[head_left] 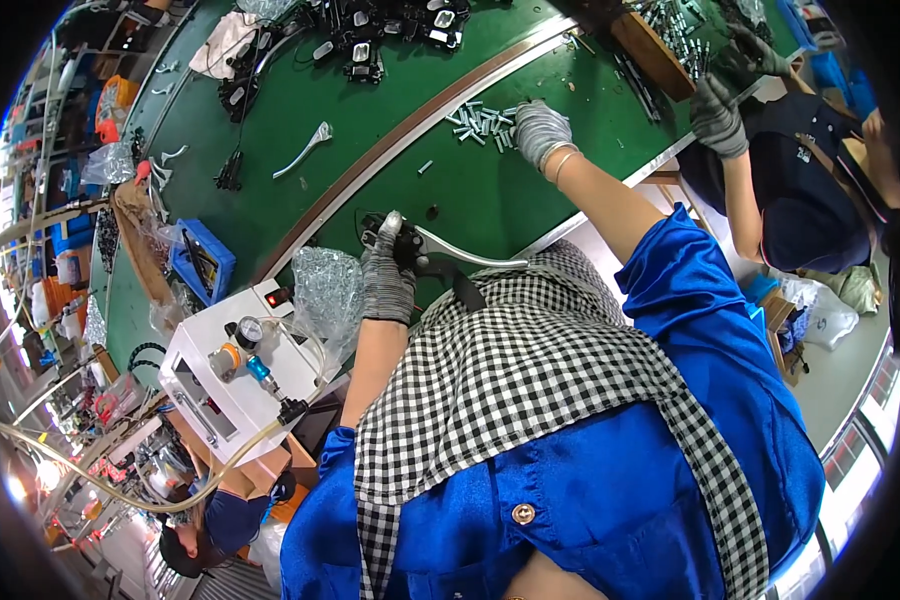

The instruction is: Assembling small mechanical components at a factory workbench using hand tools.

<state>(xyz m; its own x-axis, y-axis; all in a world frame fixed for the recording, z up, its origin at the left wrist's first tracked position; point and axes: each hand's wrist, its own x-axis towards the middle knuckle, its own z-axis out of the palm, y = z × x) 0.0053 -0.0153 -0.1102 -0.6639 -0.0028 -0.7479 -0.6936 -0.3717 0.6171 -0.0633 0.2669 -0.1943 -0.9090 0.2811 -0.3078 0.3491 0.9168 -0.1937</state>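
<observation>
- The person's left hand, in a grey striped glove, is closed around a black fitting, thumb up along its side; a curved silver lever runs out from it toward the person's right, just in front of the checked apron.
- The right hand, gloved too, is at the edge of a heap of short silver pins on the green tabletop. Its fingers bend down out of my sight, so I can't tell how far open they are or whether they have hold of a pin.
- A single pin lies apart from the heap; beyond the brown strip rests a loose silver lever, with black assemblies farther off.
- To the person's left stands a white box with a round gauge; the dial's markings are too small for me to read.
- Beside the box is a clear bubble-wrap bag, and near that a blue bin.
- On the right, a co-worker's dark top carries a small white mark, too tiny to make out.
</observation>
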